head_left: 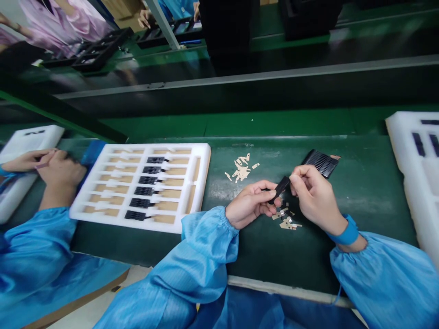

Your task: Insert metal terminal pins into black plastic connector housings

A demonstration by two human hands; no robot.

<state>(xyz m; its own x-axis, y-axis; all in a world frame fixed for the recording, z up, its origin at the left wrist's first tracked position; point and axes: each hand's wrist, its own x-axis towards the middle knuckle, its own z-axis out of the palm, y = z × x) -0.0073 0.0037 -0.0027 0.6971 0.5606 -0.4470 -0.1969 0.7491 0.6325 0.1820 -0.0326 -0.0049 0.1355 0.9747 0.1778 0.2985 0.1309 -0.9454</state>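
Observation:
My left hand (pixel 255 201) grips a small black rectangular part (pixel 281 188) between thumb and fingers, tilted up to the right. Close against the part's upper end, my right hand (pixel 313 192) is closed in a pinch; whatever its fingertips hold is too small to make out. Below the hands lie several small cut pieces (pixel 288 223), beige and metallic. A loose pile of beige tabs (pixel 242 170) is farther left on the green table (pixel 370 192). Behind my right hand rests a black slotted part (pixel 320 162), partly covered by the hand.
Left of my hands sits a white foam tray (pixel 207 160) with several black comb-like parts (pixel 148 180) in its slots. Another white foam tray (pixel 403 151) stands at the right edge. A co-worker's hands (pixel 61 167) are at far left. Black trays (pixel 103 48) and other people are across the bench.

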